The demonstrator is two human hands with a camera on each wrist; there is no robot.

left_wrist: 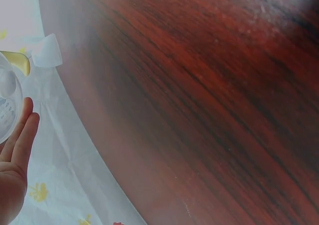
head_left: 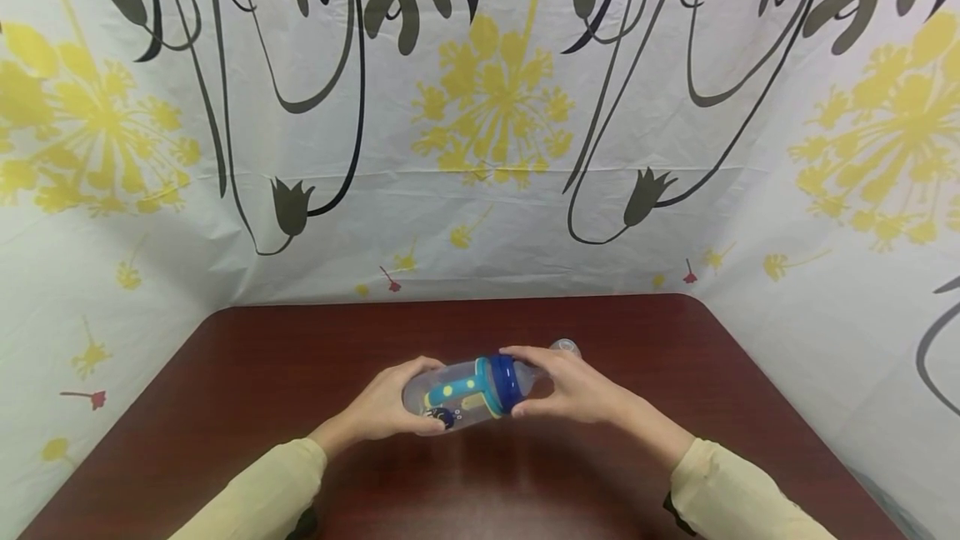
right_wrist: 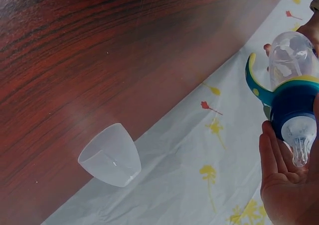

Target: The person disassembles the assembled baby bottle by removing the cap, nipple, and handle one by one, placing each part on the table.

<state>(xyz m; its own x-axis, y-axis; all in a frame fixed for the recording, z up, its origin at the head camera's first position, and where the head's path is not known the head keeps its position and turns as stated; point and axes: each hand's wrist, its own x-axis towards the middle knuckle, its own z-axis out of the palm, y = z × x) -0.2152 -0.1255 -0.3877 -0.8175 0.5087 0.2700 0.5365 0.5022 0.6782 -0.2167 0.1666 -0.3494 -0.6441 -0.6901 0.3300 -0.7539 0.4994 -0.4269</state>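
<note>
A clear baby bottle [head_left: 459, 417] lies on its side in the air above the table, its nipple end to the right. My left hand [head_left: 382, 402] grips the bottle's base end, thumb below and fingers above. With thumb and fingers, my right hand [head_left: 577, 387] holds the dark blue collar [head_left: 507, 383] around the clear nipple [right_wrist: 300, 145]. A teal handle with yellow dots [right_wrist: 257, 85] sticks out from the bottle's side. Beyond the right hand, a translucent cap [right_wrist: 112, 158] stands on the table, partly hidden in the head view.
The dark red-brown wooden table [head_left: 300, 348] has rounded far corners. White cloth with a flower print [head_left: 480, 232] hangs behind it and along both sides.
</note>
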